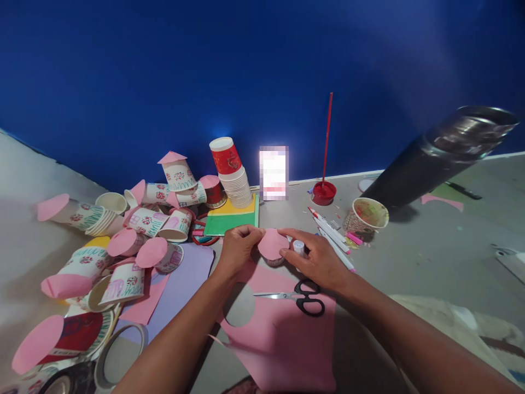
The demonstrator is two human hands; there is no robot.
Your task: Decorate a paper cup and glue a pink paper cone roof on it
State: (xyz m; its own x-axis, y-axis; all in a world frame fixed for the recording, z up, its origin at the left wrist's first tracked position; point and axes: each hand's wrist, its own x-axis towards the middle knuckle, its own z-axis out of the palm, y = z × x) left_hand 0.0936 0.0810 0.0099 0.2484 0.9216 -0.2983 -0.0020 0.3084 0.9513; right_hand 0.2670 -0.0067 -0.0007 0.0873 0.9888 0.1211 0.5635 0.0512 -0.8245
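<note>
A round pink paper piece (273, 244) lies over the top of a decorated paper cup (274, 262) in front of me. My left hand (243, 244) pinches the paper's left edge, thumb and fingers together. My right hand (318, 257) grips the right side of the paper and cup, index finger behind and thumb in front. A white glue stick (298, 248) shows between that thumb and index finger; whether the hand touches it I cannot tell. Closer to me, black-handled scissors (310, 298) rest on a cut pink sheet (287, 339).
Decorated cups with pink tops (135, 276) pile up at left, near a tape roll (121, 355). A cup stack (235, 189) stands on a green-yellow booklet (232, 219). Markers (332, 232), a stained cup (365, 219), a red pot (324, 194) and a black flask (430, 158) are at right.
</note>
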